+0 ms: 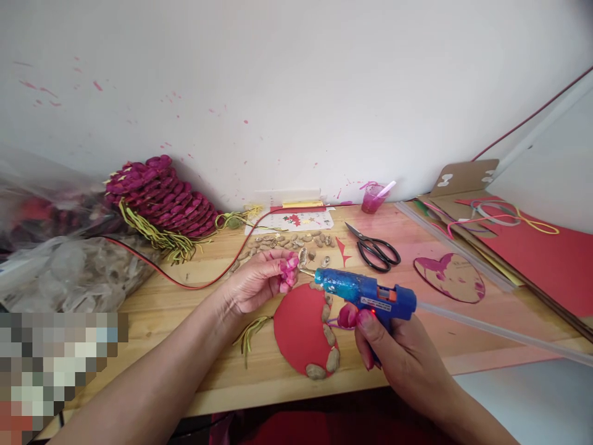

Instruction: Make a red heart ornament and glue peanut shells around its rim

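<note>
My right hand (401,352) is wrapped round the grip of a blue hot glue gun (347,289), its nozzle pointing left and a red light glowing near the handle. A glue stick (491,330) sticks out behind it. Pinched in the fingertips of my left hand (259,278) is a peanut shell half (302,257), close to the nozzle; I cannot tell whether they touch. Below lies a red rounded card (299,330) with peanut shells (330,335) along its right edge. A yellow-green tassel (254,330) lies at its left, and a purple string shows at its right.
Loose peanut shells (310,238), black scissors (380,250) and a cardboard heart (449,277) lie on the wooden table. A pink cup (374,199) stands by the wall. Left are a purple shell craft (162,198), plastic bags (88,278) and a red-black cord (185,286); right, red card (551,266).
</note>
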A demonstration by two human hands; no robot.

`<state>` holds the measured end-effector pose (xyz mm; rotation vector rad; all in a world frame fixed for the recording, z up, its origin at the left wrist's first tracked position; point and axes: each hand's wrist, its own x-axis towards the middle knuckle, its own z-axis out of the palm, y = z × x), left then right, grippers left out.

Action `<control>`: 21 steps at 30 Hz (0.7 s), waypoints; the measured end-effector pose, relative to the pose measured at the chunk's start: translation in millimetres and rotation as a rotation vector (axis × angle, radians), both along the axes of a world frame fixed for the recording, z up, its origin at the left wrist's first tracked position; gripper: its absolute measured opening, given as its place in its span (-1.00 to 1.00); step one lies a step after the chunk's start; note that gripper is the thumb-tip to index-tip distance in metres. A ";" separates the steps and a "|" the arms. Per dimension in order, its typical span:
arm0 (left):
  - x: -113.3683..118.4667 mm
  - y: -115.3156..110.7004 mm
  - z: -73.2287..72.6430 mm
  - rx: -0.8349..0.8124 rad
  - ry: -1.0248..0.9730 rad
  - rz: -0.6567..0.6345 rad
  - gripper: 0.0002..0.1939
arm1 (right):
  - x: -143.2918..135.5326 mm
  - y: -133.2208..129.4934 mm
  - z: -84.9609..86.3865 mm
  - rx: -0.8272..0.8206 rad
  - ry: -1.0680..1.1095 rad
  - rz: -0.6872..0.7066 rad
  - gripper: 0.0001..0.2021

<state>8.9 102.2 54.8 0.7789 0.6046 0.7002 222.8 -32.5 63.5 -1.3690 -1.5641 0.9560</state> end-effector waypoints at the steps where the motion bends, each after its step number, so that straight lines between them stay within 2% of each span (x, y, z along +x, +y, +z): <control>1: 0.0 -0.2 0.2 0.000 0.001 -0.002 -0.72 | -0.3 0.1 0.0 0.002 -0.005 0.002 -0.61; 21: -0.7 1.0 -2.2 -0.001 -0.006 0.000 -0.73 | 0.8 -0.2 2.2 -0.016 -0.034 -0.007 -0.57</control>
